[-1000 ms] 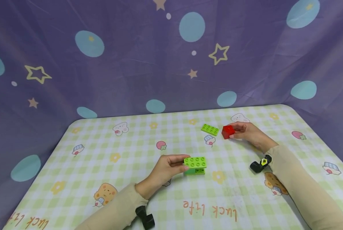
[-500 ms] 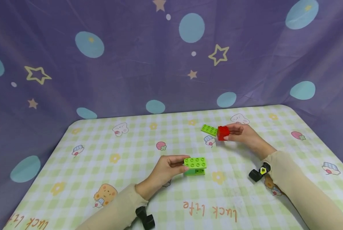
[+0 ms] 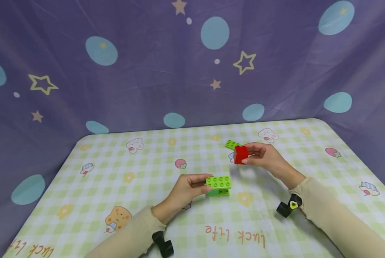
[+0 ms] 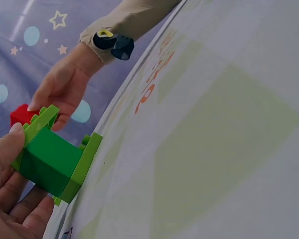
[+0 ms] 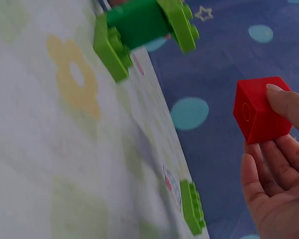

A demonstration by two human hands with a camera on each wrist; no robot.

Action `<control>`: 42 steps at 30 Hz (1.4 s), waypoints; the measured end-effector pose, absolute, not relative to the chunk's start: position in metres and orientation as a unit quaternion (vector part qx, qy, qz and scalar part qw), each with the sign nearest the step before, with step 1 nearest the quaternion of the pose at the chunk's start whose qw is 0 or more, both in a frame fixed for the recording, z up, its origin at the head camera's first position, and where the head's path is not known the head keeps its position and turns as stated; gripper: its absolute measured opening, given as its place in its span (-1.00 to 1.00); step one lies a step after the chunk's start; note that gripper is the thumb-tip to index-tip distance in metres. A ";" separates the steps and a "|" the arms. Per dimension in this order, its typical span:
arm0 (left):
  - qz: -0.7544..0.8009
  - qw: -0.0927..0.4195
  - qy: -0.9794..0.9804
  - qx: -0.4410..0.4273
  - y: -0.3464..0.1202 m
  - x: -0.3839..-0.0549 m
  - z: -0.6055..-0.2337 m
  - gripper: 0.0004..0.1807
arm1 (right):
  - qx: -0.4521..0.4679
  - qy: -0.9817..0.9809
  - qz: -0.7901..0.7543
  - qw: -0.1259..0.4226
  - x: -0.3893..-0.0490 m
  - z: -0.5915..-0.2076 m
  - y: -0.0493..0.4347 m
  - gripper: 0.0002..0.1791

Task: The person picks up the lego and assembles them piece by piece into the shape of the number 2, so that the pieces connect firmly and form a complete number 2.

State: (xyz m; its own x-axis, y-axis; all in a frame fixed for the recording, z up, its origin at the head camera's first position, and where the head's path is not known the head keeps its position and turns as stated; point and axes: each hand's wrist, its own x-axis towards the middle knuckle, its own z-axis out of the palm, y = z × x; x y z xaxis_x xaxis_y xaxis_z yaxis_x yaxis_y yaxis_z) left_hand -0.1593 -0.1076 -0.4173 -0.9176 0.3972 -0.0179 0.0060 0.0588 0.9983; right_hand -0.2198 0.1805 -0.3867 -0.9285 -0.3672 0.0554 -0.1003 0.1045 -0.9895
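Note:
My left hand (image 3: 189,190) pinches the left end of a small block stack on the table. In the left wrist view, the stack has a dark green brick (image 4: 47,160) between two flat light green bricks, with the upper one (image 3: 219,182) showing its studs. Up and to the right, my right hand (image 3: 265,159) holds a red brick (image 3: 241,155) between thumb and fingers, raised off the table in the right wrist view. Behind it lies a loose flat light green brick (image 3: 232,144), partly hidden by the red one.
A checked tablecloth (image 3: 141,200) with printed cakes, flowers and lettering covers the table. Behind the far edge hangs a purple curtain (image 3: 131,86) with stars and blue spots. Each wrist wears a black strap-on camera.
My right hand has carried the red brick left and toward me, so it now covers part of the loose green brick. The left hand and its stack stay in place.

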 end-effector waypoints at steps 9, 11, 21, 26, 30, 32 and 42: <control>0.671 0.151 0.710 0.151 -0.108 -0.162 -0.419 -0.56 | -0.200 0.726 -0.651 0.095 -0.198 -0.381 0.160 -0.51; 0.671 0.150 0.710 0.151 -0.108 -0.162 -0.420 -0.56 | -0.211 0.727 -0.647 0.090 -0.194 -0.382 0.156 -0.52; 0.674 0.150 0.706 0.157 -0.108 -0.162 -0.420 -0.57 | -0.239 0.741 -0.623 0.066 -0.181 -0.391 0.140 -0.57; 0.672 0.149 0.708 0.157 -0.108 -0.161 -0.419 -0.57 | -0.247 0.742 -0.621 0.057 -0.177 -0.394 0.137 -0.58; 0.671 0.150 0.709 0.154 -0.108 -0.161 -0.419 -0.57 | -0.254 0.739 -0.621 0.054 -0.175 -0.396 0.136 -0.60; 0.670 0.149 0.711 0.154 -0.109 -0.161 -0.419 -0.57 | -0.258 0.737 -0.622 0.054 -0.174 -0.396 0.135 -0.60; 0.675 0.148 0.705 0.158 -0.109 -0.160 -0.419 -0.57 | -0.274 0.737 -0.615 0.050 -0.173 -0.398 0.134 -0.61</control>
State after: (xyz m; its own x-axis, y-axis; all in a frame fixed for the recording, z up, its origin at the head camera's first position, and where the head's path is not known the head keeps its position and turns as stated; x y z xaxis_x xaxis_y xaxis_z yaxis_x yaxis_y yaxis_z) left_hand -0.1602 -0.1086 -0.4188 -0.9063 0.4226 0.0057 0.0239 0.0377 0.9990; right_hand -0.1731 0.1342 -0.3983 -0.8448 -0.4652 0.2643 -0.3433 0.0923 -0.9347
